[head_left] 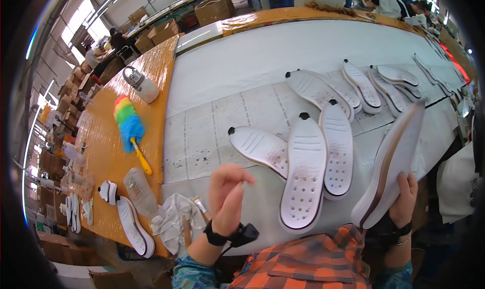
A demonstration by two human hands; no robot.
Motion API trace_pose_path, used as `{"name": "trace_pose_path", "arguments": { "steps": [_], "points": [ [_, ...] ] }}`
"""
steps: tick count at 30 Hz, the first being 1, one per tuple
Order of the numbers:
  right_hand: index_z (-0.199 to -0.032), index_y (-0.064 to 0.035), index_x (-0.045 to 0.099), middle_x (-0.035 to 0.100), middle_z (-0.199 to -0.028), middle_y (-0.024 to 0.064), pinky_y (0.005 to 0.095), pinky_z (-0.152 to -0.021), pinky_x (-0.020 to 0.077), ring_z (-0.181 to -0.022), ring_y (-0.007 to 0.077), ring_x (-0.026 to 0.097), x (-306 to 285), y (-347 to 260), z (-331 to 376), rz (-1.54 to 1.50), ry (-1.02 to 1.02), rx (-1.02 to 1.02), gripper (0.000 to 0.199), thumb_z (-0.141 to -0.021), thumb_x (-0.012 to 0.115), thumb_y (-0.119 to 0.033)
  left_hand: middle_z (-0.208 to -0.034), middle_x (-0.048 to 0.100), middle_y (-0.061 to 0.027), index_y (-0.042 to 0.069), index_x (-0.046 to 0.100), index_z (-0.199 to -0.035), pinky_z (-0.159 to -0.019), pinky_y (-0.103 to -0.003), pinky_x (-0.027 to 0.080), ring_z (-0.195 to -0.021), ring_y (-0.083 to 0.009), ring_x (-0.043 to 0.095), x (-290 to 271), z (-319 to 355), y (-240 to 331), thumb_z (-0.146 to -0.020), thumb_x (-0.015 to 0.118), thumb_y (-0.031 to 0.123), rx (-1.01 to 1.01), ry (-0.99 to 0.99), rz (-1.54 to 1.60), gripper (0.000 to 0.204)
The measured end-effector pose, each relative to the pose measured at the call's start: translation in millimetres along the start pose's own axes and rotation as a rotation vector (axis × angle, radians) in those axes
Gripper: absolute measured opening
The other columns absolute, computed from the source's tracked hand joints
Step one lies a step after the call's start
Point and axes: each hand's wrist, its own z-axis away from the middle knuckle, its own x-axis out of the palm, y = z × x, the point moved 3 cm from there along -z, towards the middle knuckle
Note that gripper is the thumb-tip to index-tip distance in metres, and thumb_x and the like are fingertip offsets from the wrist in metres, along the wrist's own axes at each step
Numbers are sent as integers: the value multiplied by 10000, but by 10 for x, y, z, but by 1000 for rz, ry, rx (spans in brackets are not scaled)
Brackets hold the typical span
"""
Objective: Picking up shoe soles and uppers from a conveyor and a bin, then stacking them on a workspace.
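Note:
My right hand (404, 198) grips a white shoe sole (391, 167) with a brown stripe along its side, held tilted up on edge above the table's right part. Over the near edge, my left hand (226, 195) is raised with its fingers curled and pinched; anything between the fingertips is too small to make out. Between my hands lie several white soles with black-tipped ends: one with rows of small holes (304, 172) in front, another sole (337, 152) partly behind it, and one slanting left (258, 148), partly covered. More soles (321, 89) lie farther back.
On the left, an orange-brown table (108, 152) bears a rainbow duster (129, 119), a white bottle with a grey lid (144, 85), a clear plastic container (140, 190), and another sole (134, 228). A white cloth (174, 218) and a brush (203, 208) lie near my left wrist. Other people work far off.

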Motion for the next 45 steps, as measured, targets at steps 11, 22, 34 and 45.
{"name": "trace_pose_path", "arguments": {
  "steps": [11, 22, 34, 45],
  "points": [
    [-1233, 17, 346, 526, -1076, 98, 280, -830, 421, -968, 150, 516, 408, 684, -468, 49, -488, 254, 532, -766, 577, -90, -1087, 468, -95, 9, 298, -1207, -844, -295, 410, -982, -139, 475, 433, 347, -998, -862, 521, 205, -853, -280, 161, 455],
    [-1345, -1, 80, 379, -1244, 136, 310, -929, 347, -1120, 200, 419, 734, 714, -212, -100, -542, 256, 861, -708, 645, -128, -1065, 534, -110, 9, 420, -1122, -826, -387, 445, -952, -226, 547, 52, -38, -1024, -762, 498, 94, -879, 70, 323, 378],
    [-1307, -20, 261, 478, -1174, 133, 311, -851, 436, -991, 216, 537, 506, 702, -162, -689, -379, 502, 718, -634, 500, 47, -1064, 532, -125, -4, 449, -1105, -875, -443, 423, -1001, -280, 521, 504, -299, -1133, -668, 454, 26, -829, 115, 592, 438],
    [-1295, -3, 275, 506, -1120, 139, 304, -789, 464, -955, 211, 552, 47, 396, 329, -634, -407, 613, 677, -658, 501, 28, -1118, 437, -134, 12, 295, -1176, -866, -311, 387, -1012, -186, 462, 727, 344, -769, -807, 586, 201, -603, -530, -326, 506]
  ]
}}
